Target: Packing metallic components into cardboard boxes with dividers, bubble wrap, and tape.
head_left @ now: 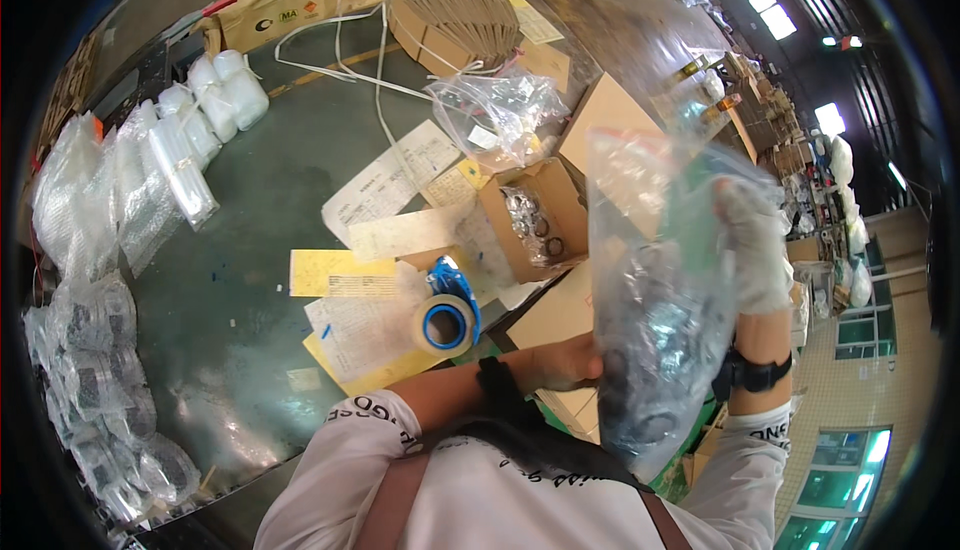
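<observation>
A large clear plastic bag (655,295) hangs upright in front of me at the right, with dark ring-shaped parts bunched in its lower half. My right hand (755,250), in a white glove, grips the bag's upper right side. On the lower left side, my bare left hand (570,362) is closed against the bag's edge; part of its fingers is hidden. Just beyond the bag stands an open cardboard box (562,200) holding small bagged parts and black rings (553,246). A blue tape dispenser (447,318) with a tape roll lies left of my left hand.
Printed sheets and yellow slips (342,273) spread over the dark green table (240,280). Bubble-wrap bags (90,370) and white foam pouches (225,95) line its left side. At the back are a crumpled plastic bag (500,115), white strapping and a cardboard bundle (450,10).
</observation>
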`<state>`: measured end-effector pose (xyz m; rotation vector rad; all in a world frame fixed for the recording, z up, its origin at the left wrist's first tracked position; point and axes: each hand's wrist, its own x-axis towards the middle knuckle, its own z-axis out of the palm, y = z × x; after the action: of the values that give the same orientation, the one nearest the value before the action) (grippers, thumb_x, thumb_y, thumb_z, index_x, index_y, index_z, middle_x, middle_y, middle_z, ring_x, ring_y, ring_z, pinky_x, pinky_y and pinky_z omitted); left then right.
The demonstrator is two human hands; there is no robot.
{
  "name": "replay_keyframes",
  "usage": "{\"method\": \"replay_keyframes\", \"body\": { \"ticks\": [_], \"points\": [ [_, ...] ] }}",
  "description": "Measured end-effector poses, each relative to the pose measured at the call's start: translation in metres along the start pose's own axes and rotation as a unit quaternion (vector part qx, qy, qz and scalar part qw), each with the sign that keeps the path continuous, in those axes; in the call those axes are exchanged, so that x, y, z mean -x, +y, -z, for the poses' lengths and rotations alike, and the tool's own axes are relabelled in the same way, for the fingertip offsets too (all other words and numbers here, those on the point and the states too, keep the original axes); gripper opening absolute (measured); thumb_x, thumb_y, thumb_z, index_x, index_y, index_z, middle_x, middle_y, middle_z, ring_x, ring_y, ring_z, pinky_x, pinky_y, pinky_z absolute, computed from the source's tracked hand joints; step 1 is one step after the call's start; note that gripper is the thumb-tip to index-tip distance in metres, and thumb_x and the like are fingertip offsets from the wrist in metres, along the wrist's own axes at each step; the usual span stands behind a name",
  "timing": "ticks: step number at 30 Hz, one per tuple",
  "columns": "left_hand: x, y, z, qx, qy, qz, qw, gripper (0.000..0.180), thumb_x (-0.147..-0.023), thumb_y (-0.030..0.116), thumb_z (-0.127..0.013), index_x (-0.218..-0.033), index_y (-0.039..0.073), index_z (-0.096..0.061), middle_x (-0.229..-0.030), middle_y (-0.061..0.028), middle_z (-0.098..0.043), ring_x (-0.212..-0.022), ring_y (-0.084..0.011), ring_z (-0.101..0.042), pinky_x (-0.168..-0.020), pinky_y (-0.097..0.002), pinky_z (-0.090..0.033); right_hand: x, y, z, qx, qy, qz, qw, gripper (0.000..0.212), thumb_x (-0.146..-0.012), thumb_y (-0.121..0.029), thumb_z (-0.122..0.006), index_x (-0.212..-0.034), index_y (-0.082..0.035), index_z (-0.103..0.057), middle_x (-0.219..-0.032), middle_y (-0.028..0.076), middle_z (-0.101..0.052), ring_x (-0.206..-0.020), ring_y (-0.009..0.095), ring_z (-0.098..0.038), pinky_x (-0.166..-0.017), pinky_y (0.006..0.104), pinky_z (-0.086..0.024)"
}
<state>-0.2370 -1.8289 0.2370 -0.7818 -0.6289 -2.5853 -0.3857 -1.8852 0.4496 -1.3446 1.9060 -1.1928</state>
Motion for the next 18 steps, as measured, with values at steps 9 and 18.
{"method": "replay_keyframes", "body": {
  "ticks": [9,18],
  "points": [
    [-0.017,-0.047,0.059,0.144,0.126,0.019,0.981,0.091,-0.074,0.048,-0.073,-0.142,0.007,-0.029,-0.139,-0.0096,-0.043,-0.129,-0.0245,-0.041,-0.109,-0.0423,-0.032,-0.058,0.118,-0.039,-0.017,-0.132,-0.227,0.965,0.013,-0.088,-0.007,-0.063,-0.096,0.003,-0.066,-0.086,0.003,-0.064,-0.069,0.009,-0.057,-0.061,0.0210,-0.047],
    [-0.029,-0.038,0.094,0.024,0.247,0.042,0.968,0.061,-0.079,0.015,-0.059,-0.135,0.002,-0.040,-0.125,-0.0077,-0.054,-0.114,-0.0187,-0.052,-0.101,-0.0322,-0.038,-0.090,0.174,-0.043,-0.023,-0.167,-0.121,0.978,0.005,-0.088,-0.003,-0.061,-0.088,0.000,-0.066,-0.080,0.000,-0.064,-0.066,0.006,-0.056,-0.057,0.0209,-0.045]
  ]
}}
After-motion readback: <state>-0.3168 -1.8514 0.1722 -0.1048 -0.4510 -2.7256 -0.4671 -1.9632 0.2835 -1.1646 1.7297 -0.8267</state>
